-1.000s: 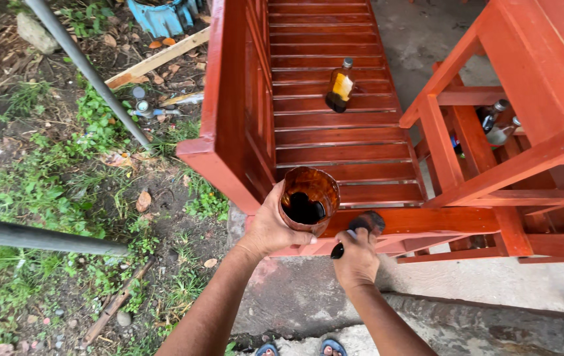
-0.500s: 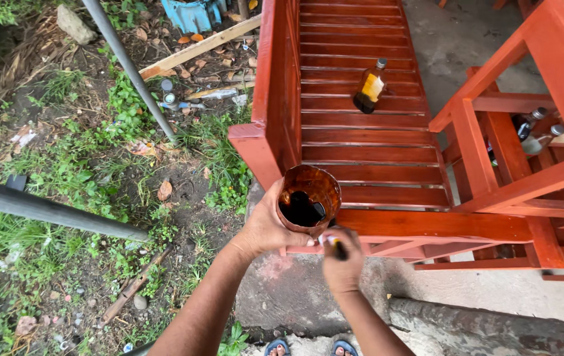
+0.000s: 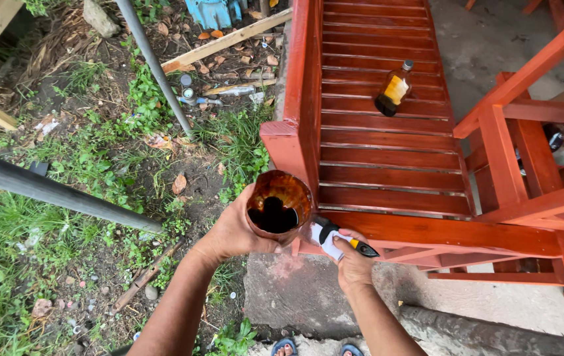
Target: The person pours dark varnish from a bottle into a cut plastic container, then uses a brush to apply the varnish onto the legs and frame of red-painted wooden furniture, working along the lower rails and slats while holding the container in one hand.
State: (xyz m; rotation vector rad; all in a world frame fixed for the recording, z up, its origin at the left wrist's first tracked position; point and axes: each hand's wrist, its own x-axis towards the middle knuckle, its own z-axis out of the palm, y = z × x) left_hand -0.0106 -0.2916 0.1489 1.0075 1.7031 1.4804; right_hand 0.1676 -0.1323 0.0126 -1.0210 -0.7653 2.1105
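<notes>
Head view shows you standing at the end of a red slatted wooden bench (image 3: 387,132); its front rail runs left to right just beyond your fingertips, and a second red frame (image 3: 526,171) stands to the right of your right hand, well apart from it; a brown glass bottle (image 3: 394,89) lies on the slats far beyond both hands. Your left hand (image 3: 232,227) wraps a stained cup (image 3: 281,206) from its left side, fingers curled round the wall and pressed to it, mouth tipped up toward you, dark liquid pooled inside; the cup sits touching or just above the bench's near corner, I cannot tell which. Your right hand (image 3: 354,264) closes its fingers on a brush handle (image 3: 338,240), white with black and yellow; its long axis runs from the cup's right edge down to the right, so the brush end lies just beside the cup, nearer your right fingers than your left.
</notes>
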